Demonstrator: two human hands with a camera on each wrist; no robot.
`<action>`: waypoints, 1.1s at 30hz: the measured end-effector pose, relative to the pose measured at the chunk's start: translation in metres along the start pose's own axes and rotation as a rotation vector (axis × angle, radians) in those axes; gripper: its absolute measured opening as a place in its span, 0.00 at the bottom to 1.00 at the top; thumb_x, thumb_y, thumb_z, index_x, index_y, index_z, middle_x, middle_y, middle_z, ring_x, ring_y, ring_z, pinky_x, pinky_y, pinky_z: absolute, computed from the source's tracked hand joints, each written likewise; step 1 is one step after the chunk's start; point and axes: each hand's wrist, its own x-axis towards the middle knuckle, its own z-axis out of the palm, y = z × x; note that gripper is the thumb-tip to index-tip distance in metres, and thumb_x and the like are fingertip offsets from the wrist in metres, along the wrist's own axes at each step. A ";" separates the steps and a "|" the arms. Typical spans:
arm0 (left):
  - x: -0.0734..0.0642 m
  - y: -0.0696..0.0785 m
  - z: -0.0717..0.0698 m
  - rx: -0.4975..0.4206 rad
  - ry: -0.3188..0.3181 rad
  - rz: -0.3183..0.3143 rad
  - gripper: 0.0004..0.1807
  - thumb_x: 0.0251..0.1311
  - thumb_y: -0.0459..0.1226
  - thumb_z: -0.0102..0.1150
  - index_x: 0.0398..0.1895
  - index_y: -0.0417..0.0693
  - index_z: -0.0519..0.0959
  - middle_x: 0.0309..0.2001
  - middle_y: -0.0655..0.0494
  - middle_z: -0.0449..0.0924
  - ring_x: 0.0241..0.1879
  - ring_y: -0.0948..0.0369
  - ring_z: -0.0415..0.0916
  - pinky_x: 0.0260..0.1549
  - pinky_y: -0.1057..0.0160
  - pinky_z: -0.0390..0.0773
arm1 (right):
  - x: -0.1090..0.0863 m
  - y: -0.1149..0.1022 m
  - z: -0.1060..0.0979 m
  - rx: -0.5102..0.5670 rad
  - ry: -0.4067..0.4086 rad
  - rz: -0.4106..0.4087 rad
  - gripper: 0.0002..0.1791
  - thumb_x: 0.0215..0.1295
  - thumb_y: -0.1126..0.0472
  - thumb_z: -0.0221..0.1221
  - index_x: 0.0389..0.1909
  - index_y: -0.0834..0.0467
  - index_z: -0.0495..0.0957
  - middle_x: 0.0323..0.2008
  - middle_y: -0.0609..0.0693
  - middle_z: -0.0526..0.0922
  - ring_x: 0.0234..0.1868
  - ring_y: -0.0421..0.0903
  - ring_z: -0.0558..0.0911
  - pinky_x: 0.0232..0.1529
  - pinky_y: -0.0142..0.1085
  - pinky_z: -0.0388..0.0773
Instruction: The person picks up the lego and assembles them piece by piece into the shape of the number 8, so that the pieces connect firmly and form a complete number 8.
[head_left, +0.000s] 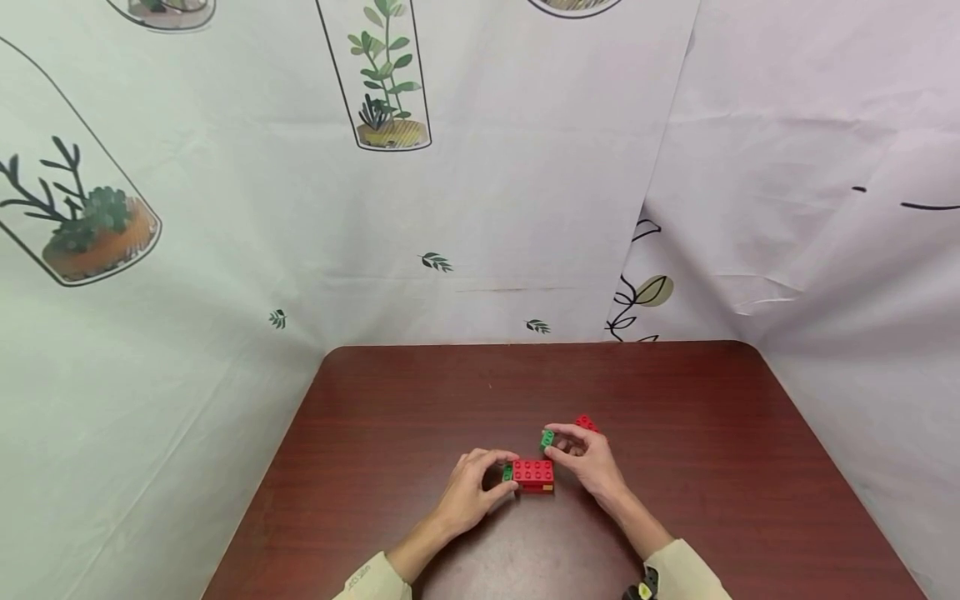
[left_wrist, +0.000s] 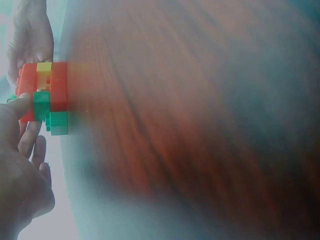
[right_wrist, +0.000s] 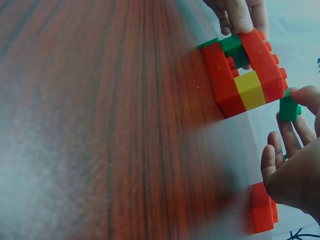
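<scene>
A small stack of toy building bricks stands on the table: one red brick below, a red brick on top, with a yellow brick and a green brick between them. Another green brick sits low at the stack's left end. My left hand grips the stack's left end between thumb and fingers. Just beyond the stack's right end, my right hand pinches a small green brick between thumb and fingertips, raised off the table in the right wrist view.
A loose red brick lies on the table behind my right hand, partly hidden by it. The dark wooden table runs back to a white cloth printed with plants, which also hangs along both sides.
</scene>
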 end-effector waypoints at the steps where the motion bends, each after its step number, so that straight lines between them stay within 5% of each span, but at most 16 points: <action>1: 0.000 0.000 0.000 -0.001 0.000 0.000 0.20 0.67 0.47 0.73 0.60 0.60 0.84 0.53 0.66 0.86 0.54 0.62 0.77 0.53 0.53 0.73 | -0.001 -0.001 -0.001 -0.002 -0.007 -0.004 0.20 0.61 0.72 0.74 0.55 0.64 0.86 0.35 0.54 0.82 0.34 0.43 0.78 0.34 0.29 0.73; 23: -0.001 -0.001 0.000 -0.010 -0.011 -0.009 0.20 0.68 0.49 0.71 0.61 0.61 0.84 0.53 0.68 0.86 0.54 0.60 0.77 0.53 0.52 0.72 | -0.017 -0.009 -0.012 0.005 -0.063 0.014 0.20 0.62 0.70 0.74 0.55 0.63 0.87 0.36 0.54 0.84 0.34 0.42 0.78 0.34 0.30 0.74; 33: -0.001 0.000 0.000 -0.011 -0.014 -0.016 0.20 0.68 0.50 0.71 0.61 0.61 0.84 0.53 0.67 0.86 0.54 0.60 0.77 0.52 0.52 0.72 | -0.023 -0.011 -0.014 -0.051 -0.121 -0.040 0.20 0.62 0.68 0.75 0.55 0.63 0.86 0.35 0.55 0.84 0.32 0.42 0.78 0.32 0.30 0.75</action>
